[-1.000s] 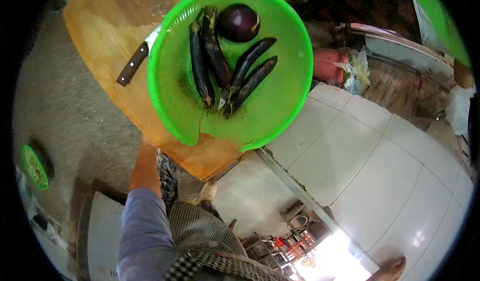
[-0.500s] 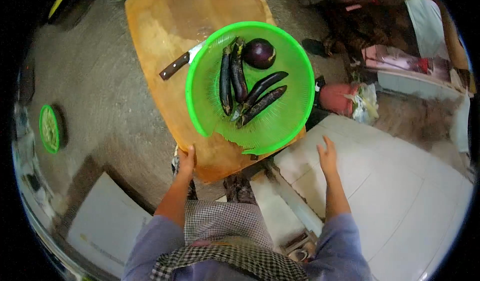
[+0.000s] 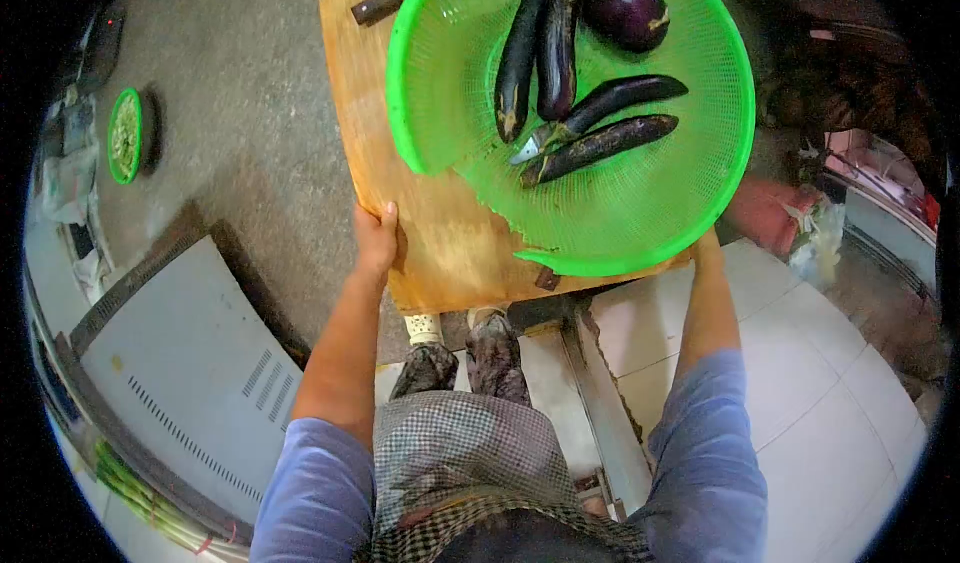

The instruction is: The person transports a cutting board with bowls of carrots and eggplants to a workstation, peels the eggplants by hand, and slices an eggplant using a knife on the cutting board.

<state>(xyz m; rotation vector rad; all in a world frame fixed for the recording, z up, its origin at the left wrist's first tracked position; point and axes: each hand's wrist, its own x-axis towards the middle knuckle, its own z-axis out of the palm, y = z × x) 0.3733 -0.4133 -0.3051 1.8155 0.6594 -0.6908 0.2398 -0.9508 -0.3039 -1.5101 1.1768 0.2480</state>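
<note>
My left hand (image 3: 376, 238) grips the left edge of a wooden board (image 3: 440, 253), its thumb on top. On the right, my right hand (image 3: 706, 248) reaches the board's right edge under the basket; its fingers are hidden by the rim. A large green plastic basket (image 3: 740, 153) sits on the board, with a broken gap in its near rim. Inside lie several long dark eggplants (image 3: 557, 58) and one round eggplant (image 3: 625, 11). A small silvery piece (image 3: 530, 149) shows among them. A knife (image 3: 385, 1) lies to the basket's left, its blade out of sight behind the rim.
A small green-rimmed basket (image 3: 124, 135) with pale contents stands on the concrete floor at left. A grey vented panel (image 3: 185, 363) is at lower left, near bundled green stalks (image 3: 135, 488). White tiles (image 3: 790, 353) spread at right, with a red bag (image 3: 765, 213) beyond them.
The board and basket appear larger and closer to me. My right hand, spread over the tiles before, is now at the board's right side under the basket. My left hand remains at the left edge.
</note>
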